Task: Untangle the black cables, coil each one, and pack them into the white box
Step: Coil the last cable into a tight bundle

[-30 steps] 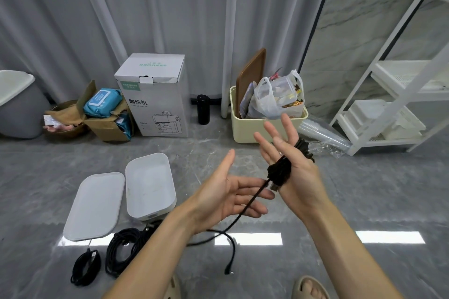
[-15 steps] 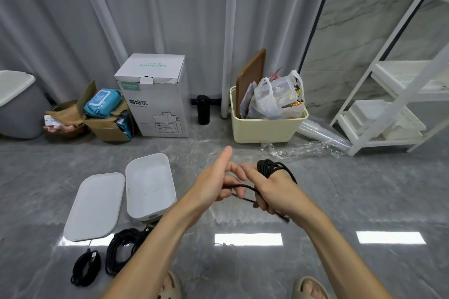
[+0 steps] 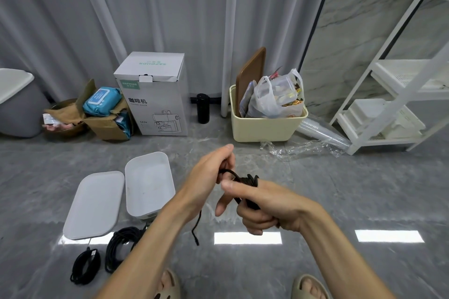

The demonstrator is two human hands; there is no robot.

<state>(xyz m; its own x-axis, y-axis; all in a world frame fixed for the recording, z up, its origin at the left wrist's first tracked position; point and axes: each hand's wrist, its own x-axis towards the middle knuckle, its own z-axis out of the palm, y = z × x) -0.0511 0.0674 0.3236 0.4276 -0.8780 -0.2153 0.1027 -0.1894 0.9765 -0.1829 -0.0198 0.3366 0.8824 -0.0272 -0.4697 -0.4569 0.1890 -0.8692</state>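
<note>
Nearest us, our two sandalled feet (image 3: pixel 167 285) stand on the grey floor (image 3: pixel 340 201). Both forearms reach forward and meet above it.

Our right hand (image 3: pixel 257 204) is turned knuckles up, its fingers clenched round a small black coil (image 3: pixel 250 181) wound about the hand; the thumb lies flat, pointing left. Our left hand (image 3: pixel 209 177) comes in from the lower left, thumb raised, and its curled fingers pinch the cable (image 3: pixel 198 226) where it leaves the coil. From there the loose tail hangs almost straight down, its plug end lowest, clear of the floor.

To the lower left two coiled black cables lie on the floor side by side: a small bundle (image 3: pixel 85 267) and, just right of it, a larger bundle (image 3: pixel 121 245) partly hidden by our left forearm.

Beyond them sits the white box (image 3: pixel 149 183), open, long axis running away from us, with its lid (image 3: pixel 94 204) flat just beside it on the left.

Farther back, against the grey curtain (image 3: pixel 145 7), a white carton (image 3: pixel 153 94) reads "咖啡机" over a line drawing of a coffee machine; its green brand lettering is too small for us to be sure of. Left of it a cardboard box (image 3: pixel 107 124) holds a blue wipes pack (image 3: pixel 102 101). To the right stand a black flask (image 3: pixel 202 108) and a cream bin (image 3: pixel 264 126) stuffed with bags, then a white rack (image 3: pixel 398 94).
</note>
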